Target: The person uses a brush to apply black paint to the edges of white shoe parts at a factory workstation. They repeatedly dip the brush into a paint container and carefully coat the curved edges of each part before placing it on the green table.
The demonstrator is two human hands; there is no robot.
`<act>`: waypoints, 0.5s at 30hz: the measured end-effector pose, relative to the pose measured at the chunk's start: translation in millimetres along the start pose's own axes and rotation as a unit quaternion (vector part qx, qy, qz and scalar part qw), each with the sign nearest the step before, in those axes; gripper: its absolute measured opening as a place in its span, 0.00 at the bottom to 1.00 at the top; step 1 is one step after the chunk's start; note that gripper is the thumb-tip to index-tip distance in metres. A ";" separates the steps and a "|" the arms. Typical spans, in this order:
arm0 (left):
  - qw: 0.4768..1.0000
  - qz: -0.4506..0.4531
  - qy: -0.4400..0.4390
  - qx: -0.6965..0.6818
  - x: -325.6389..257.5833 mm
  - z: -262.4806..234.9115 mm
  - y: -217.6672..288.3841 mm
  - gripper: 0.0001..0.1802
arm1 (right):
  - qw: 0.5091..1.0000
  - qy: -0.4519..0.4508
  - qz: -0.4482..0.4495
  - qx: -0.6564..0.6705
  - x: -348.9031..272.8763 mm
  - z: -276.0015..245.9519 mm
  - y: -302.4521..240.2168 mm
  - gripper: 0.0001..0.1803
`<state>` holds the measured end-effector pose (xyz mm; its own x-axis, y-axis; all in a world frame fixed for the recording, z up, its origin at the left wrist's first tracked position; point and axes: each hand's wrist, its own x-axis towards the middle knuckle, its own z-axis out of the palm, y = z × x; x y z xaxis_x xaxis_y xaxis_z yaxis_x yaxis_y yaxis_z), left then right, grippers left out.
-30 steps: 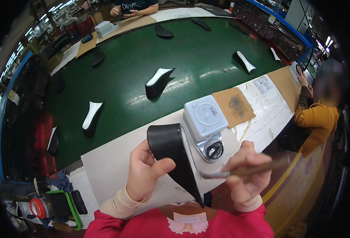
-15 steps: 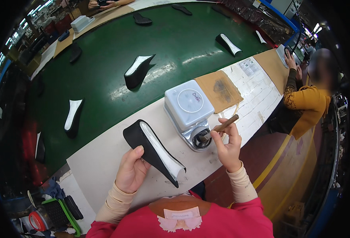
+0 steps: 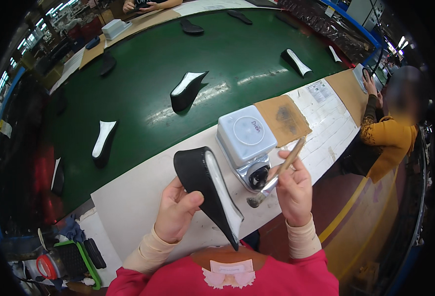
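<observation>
My left hand (image 3: 175,212) grips a black shoe sole (image 3: 205,185) with a white inner face, held on edge above the pale bench (image 3: 128,207). My right hand (image 3: 294,190) holds a wooden-handled brush (image 3: 276,175), bristles down and just right of the sole, in front of the nozzle of a white box-shaped glue dispenser (image 3: 247,135).
A green conveyor belt (image 3: 178,59) beyond the bench carries several black-and-white soles (image 3: 188,91). A brown stained pad (image 3: 281,118) lies right of the dispenser. A person in a yellow top (image 3: 390,138) works at the right. A green basket (image 3: 74,259) sits at lower left.
The brush has dropped from the dispenser's nozzle towards the sole's edge. My left hand has turned the sole more upright and brought it closer.
</observation>
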<state>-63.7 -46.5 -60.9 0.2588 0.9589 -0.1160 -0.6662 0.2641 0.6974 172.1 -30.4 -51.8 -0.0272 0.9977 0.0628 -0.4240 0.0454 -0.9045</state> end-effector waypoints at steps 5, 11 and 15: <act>0.999 -0.006 -0.044 0.006 -2.5 16.7 3.7 0.30 | 0.992 -0.006 -0.102 0.067 2.8 37.5 -21.4 0.27; 0.997 0.008 -0.081 -0.009 -9.2 27.3 10.1 0.36 | 0.980 -0.010 -0.197 0.012 3.2 56.9 -29.2 0.27; 0.996 0.005 -0.091 0.000 -10.9 31.8 13.8 0.37 | 0.932 0.008 -0.352 -0.092 0.2 58.1 -29.6 0.26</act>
<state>-53.5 -56.5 -27.5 0.3743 0.9270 0.0215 -0.6692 0.2540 0.6983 132.0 -34.6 -0.5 0.2130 0.7187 0.6619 -0.1698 0.6944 -0.6993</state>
